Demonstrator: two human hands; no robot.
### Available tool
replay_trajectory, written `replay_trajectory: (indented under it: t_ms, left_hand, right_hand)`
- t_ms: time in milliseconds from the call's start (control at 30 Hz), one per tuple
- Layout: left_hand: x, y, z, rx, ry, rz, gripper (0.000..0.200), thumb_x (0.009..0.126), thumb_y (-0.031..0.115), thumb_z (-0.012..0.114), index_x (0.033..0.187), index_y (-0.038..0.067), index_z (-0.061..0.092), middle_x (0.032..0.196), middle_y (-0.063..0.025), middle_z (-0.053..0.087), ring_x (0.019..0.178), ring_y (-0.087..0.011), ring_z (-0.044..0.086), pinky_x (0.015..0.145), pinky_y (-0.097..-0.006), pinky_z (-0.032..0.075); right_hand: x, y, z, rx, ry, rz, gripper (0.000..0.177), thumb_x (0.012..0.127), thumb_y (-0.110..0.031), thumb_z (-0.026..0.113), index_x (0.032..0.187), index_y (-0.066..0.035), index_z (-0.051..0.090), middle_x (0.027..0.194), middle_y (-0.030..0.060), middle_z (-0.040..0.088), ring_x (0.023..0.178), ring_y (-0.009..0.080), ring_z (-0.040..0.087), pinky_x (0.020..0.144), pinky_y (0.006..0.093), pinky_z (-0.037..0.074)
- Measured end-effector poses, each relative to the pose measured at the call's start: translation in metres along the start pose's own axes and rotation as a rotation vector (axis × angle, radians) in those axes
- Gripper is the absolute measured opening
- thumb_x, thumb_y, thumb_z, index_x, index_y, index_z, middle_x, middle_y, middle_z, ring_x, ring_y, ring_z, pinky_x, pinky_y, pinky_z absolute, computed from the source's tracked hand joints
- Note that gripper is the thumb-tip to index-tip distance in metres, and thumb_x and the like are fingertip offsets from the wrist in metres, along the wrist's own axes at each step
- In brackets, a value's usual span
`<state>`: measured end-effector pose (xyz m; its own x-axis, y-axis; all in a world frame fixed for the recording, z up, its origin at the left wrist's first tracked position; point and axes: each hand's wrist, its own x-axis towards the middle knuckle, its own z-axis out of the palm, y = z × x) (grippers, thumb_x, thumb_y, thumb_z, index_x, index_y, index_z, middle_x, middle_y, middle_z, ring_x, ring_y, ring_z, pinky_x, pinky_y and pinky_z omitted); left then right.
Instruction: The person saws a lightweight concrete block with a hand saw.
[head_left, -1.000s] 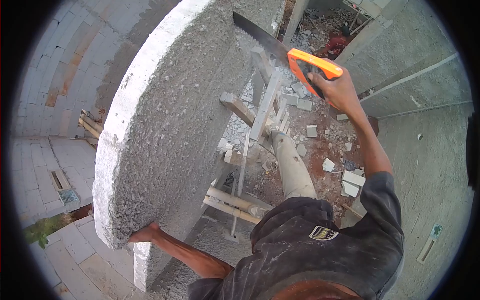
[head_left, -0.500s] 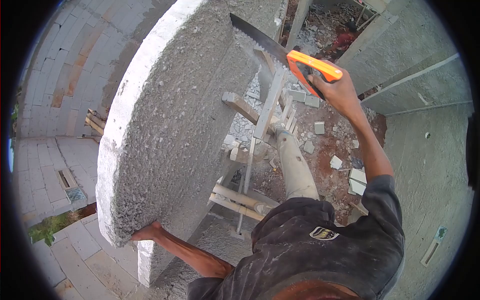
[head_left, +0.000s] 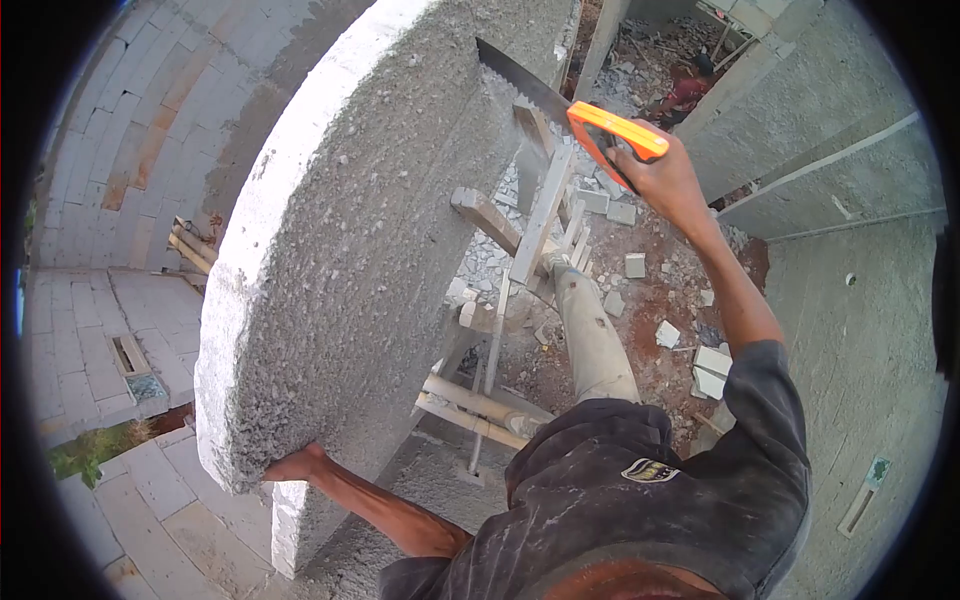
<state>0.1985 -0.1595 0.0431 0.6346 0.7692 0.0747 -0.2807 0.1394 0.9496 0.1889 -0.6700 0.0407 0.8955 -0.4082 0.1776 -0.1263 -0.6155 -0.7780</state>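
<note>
My right hand (head_left: 662, 180) is wrapped round the orange-and-black handle of a handsaw (head_left: 618, 132). Its dark blade runs up and left to the surface of a large, rough grey concrete slab (head_left: 350, 230) with a pale edge. Where the blade meets the slab, I cannot see how deep it sits. Low on the left, my left hand (head_left: 296, 463) rests against the slab's bottom corner. Its fingers go out of sight under or behind the edge, so their grip is hidden.
Timber props and planks (head_left: 543, 215) stand below the slab, with bamboo poles (head_left: 475, 400) lower down. Broken block pieces (head_left: 668, 333) lie on the reddish ground. Plastered walls (head_left: 860, 330) rise on the right. Another person (head_left: 688, 88) is at the far upper right.
The saw and my right hand have shifted slightly left in view, the blade still at the slab. My left hand stays at the bottom corner.
</note>
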Motion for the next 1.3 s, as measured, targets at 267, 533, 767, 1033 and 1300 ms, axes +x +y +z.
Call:
replay_trajectory:
  t_ms: [267,533,767,1033,1300]
  left_hand:
    - [0.009,-0.008,-0.022,-0.038,-0.034,-0.033,0.083,0.088,0.071,0.026,0.149,0.014,0.030,0.150,-0.0157,0.032,0.137,-0.0425,0.031,0.110,-0.0623,0.030]
    - [0.005,-0.008,-0.005,-0.136,-0.014,-0.019,0.083,0.089,0.069,0.027,0.149,0.013,0.029,0.151,-0.0155,0.030,0.140,-0.0416,0.026,0.112,-0.0593,0.027]
    - [0.020,-0.021,-0.025,-0.054,0.031,-0.009,0.081,0.090,0.066,0.031,0.149,0.011,0.030,0.151,-0.0165,0.031,0.138,-0.0416,0.030,0.112,-0.0575,0.030]
    - [0.003,0.001,-0.002,0.044,-0.002,-0.043,0.077,0.091,0.061,0.032,0.147,0.009,0.034,0.150,-0.0157,0.033,0.137,-0.0388,0.032,0.114,-0.0538,0.028]
    - [-0.015,0.001,0.009,0.064,-0.032,0.060,0.077,0.091,0.060,0.033,0.146,0.007,0.035,0.149,-0.0160,0.035,0.137,-0.0377,0.033,0.115,-0.0513,0.027]
  right_hand:
    - [-0.051,0.026,-0.009,0.151,-0.004,0.090,0.030,0.087,-0.012,0.065,0.115,-0.001,0.063,0.095,0.0061,0.068,0.085,0.0104,0.059,0.080,0.0273,0.047]
    - [0.028,-0.007,0.018,0.076,0.038,-0.083,0.027,0.084,-0.013,0.066,0.106,0.002,0.063,0.086,0.0136,0.068,0.072,0.0182,0.057,0.072,0.0320,0.048]
    - [-0.034,0.009,-0.011,0.054,-0.004,0.060,0.028,0.084,-0.010,0.064,0.110,-0.001,0.064,0.082,0.0072,0.065,0.078,0.0150,0.059,0.077,0.0289,0.047]
    - [-0.004,0.010,-0.014,-0.021,-0.086,0.067,0.028,0.083,-0.018,0.062,0.105,0.000,0.066,0.079,0.0116,0.067,0.071,0.0152,0.061,0.069,0.0293,0.048]
    - [-0.038,0.027,-0.026,-0.060,-0.035,0.040,0.031,0.086,-0.021,0.070,0.110,-0.002,0.065,0.078,0.0023,0.064,0.062,0.0065,0.052,0.061,0.0251,0.045]
